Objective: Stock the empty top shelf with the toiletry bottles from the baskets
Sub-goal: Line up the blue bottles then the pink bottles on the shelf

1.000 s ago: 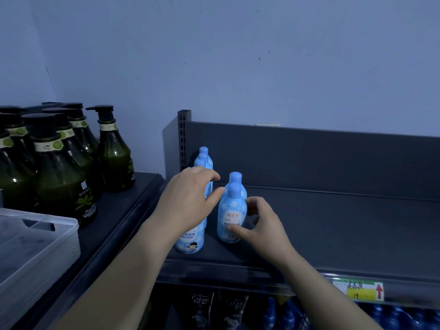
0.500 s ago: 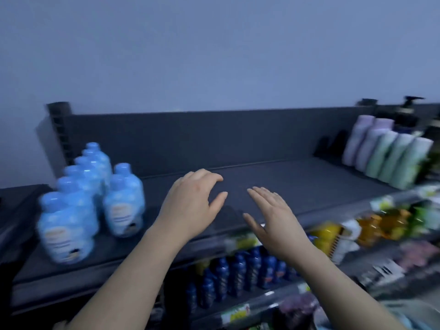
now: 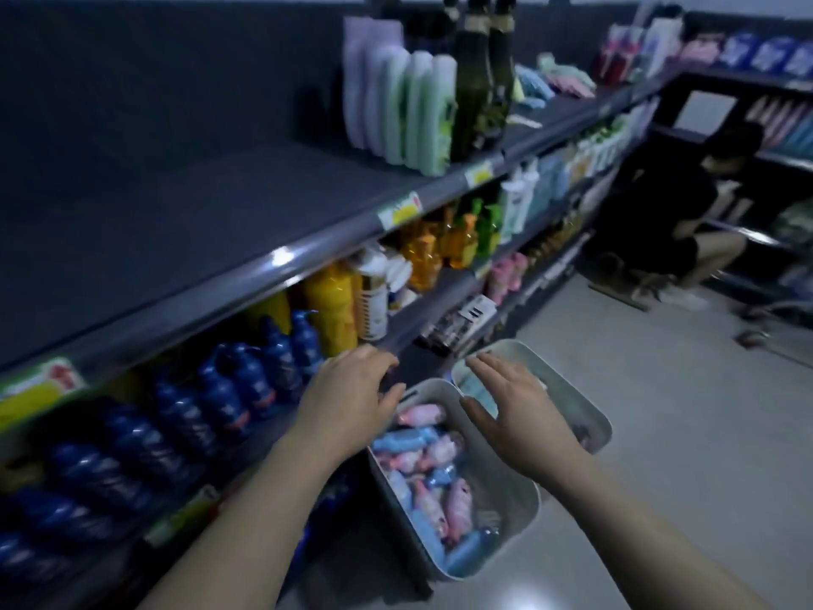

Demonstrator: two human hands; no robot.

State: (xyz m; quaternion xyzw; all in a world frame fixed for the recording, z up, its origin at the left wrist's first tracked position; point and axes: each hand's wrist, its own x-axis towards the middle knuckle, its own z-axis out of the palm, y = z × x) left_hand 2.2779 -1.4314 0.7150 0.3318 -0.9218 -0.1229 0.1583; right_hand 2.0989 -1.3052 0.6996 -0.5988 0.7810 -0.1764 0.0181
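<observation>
- The top shelf [image 3: 176,204] runs across my view from left to far right. Its near part is a bare dark surface; further along it stand pale lilac and green bottles [image 3: 409,107], upright and close together.
- The floor [image 3: 704,433] is pale grey, and two baskets stand on it beside the shelving.
- The lower shelf holds a row of dark blue bottles [image 3: 220,398].
- The near basket [image 3: 506,486] is grey, and the pink and blue toiletry bottles [image 3: 435,499] lie loose inside it.
- The far basket [image 3: 576,402] is just behind it, partly hidden.
- My left hand [image 3: 352,398] hovers by the near basket's left rim; its grip is relaxed and holds nothing.
- My right hand [image 3: 514,416] hovers where the two baskets meet; its grip is spread with straight fingers and holds nothing.
</observation>
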